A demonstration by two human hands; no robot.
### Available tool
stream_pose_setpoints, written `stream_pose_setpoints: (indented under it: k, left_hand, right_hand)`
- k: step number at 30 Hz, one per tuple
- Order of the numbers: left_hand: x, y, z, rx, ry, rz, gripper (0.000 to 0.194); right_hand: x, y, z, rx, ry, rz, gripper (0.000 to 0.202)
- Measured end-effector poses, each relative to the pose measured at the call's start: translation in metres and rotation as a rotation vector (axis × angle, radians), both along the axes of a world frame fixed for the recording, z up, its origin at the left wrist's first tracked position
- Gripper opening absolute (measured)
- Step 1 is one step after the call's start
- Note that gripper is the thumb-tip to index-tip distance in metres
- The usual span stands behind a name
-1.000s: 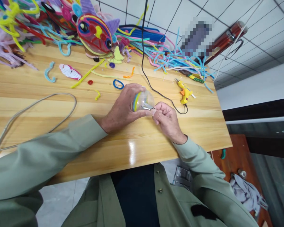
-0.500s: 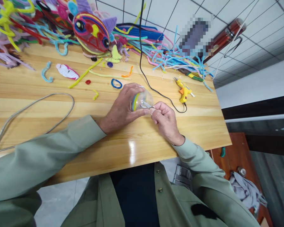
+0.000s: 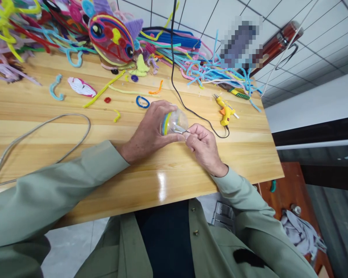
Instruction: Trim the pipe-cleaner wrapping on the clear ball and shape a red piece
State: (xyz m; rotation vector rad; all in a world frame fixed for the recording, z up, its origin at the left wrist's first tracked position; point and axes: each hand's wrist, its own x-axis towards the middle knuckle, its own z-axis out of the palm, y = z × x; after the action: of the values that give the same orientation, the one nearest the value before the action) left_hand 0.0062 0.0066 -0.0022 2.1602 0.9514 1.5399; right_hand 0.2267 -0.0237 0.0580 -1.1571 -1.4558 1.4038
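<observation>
"What could have gone wrong there?"

"From the left: the left hand (image 3: 146,133) was curled around the banded end of a clear container (image 3: 180,116), thumb close to a thin metal tool (image 3: 178,129). Had the tip skidded on that smooth wall, I think it could have nicked the thumb."

"And the right hand (image 3: 204,148)?"

"Pinched narrow on the tool's other end; a loose pinch could have let it twist. The black cord (image 3: 196,115) lay near, so a snag might have tugged the yellow glue gun (image 3: 226,114)."

"How did the container point?"

"It was over the counter (image 3: 174,170), between the far and near edges, well in from the right edge. Its long axis seemed roughly parallel to the near edge, rounded end facing the right edge. The tool pointed the opposite way, tip slightly toward the far edge; whether inside, I couldn't tell."
</observation>
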Motion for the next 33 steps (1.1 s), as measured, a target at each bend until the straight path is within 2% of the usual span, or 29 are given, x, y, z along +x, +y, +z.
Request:
stream_pose_setpoints:
  k: [3,12,19,23,26,33]
  left_hand:
    - [0.001,-0.003,0.002,-0.038,-0.008,0.006,0.066]
    - [0.001,-0.004,-0.004,-0.082,-0.039,0.007,0.066]
    - [0.003,-0.003,-0.005,-0.037,0.002,0.061,0.065]
    - [0.002,-0.001,-0.007,-0.070,0.022,0.079,0.073]
    - [0.001,0.000,-0.007,-0.076,-0.009,0.044,0.075]
    - [0.000,-0.002,-0.001,-0.089,-0.016,0.018,0.064]
  right_hand:
    - [-0.004,-0.001,-0.006,0.017,0.028,-0.049,0.037]
    - [-0.016,-0.006,-0.017,-0.006,0.157,-0.108,0.047]
    - [-0.026,-0.010,-0.016,0.016,0.211,-0.163,0.042]
    - [-0.022,-0.004,-0.013,-0.036,0.186,-0.121,0.043]
    - [-0.015,0.000,-0.009,-0.069,0.155,-0.076,0.041]
    - [-0.016,-0.002,-0.008,-0.083,0.167,-0.121,0.043]
